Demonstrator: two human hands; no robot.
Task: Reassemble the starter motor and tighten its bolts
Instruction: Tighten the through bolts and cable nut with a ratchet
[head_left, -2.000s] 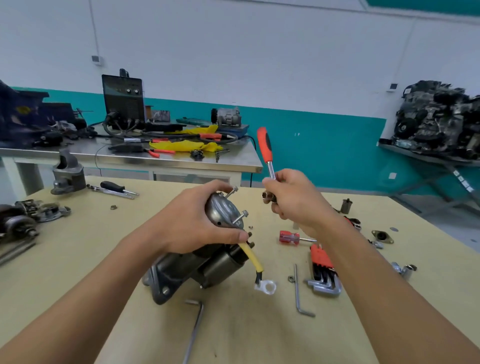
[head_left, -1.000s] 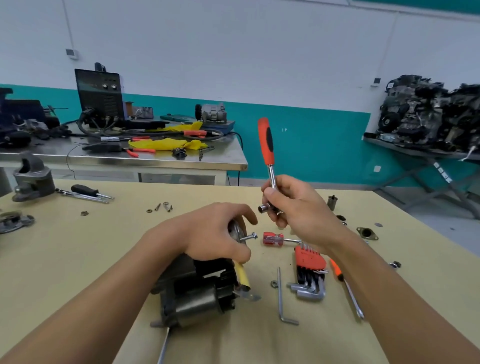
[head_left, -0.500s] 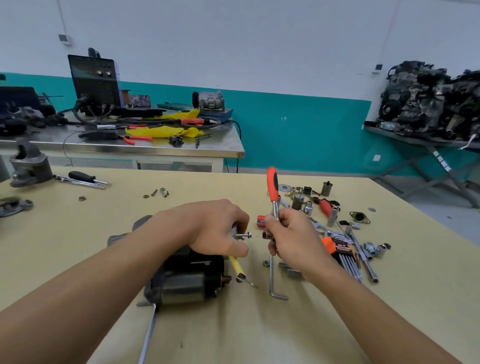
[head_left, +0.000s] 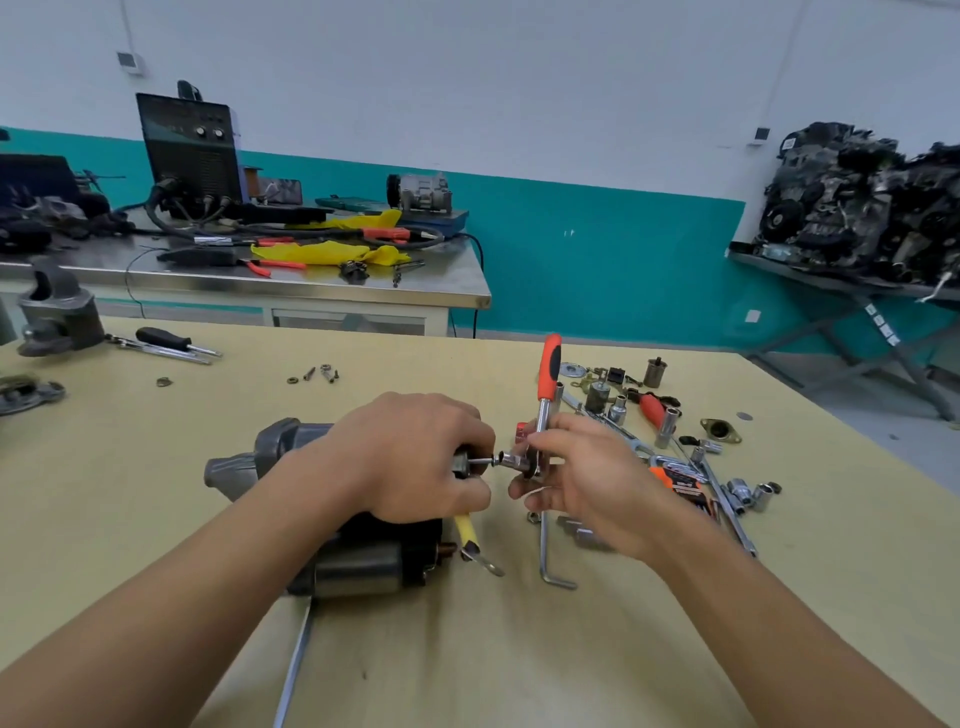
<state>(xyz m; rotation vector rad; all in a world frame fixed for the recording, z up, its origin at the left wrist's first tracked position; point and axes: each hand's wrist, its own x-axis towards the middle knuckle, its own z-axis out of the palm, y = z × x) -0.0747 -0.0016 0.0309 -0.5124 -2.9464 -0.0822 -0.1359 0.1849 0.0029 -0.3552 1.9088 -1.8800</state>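
Two-handed work at the middle of a yellow worktop (head_left: 130, 493). Left hand (head_left: 415, 457) wrapped over the rear end of the starter motor (head_left: 358, 566), fingers curled round it, pinning it on its side with the nose housing pointing left. Right hand (head_left: 576, 478) closed on the head of an orange-handled ratchet wrench (head_left: 549, 369), handle upright, socket (head_left: 511, 460) level with a thin through bolt (head_left: 483, 460) sticking out from under the left fingers; whether socket and bolt tip touch, impossible to tell. Just below, a yellow-sleeved lead (head_left: 465, 530) drooping off the motor, its lug on the surface. Broad yellow surface left of the motor, out to a few screws and washers (head_left: 326, 371) near the far edge. Tighter going on the right: hex key (head_left: 544, 556) just beside the right wrist, loose sockets (head_left: 618, 408) and an orange hex-key set (head_left: 680, 475) beyond. Rear cap hidden by the left hand, mid-body by the forearm, ratchet head by the right palm. Metal rod (head_left: 294, 665) cut off at the bottom edge; engine (head_left: 857, 197) on a stand clipped at the right. Steel worktop (head_left: 452, 283) behind, across a gap.
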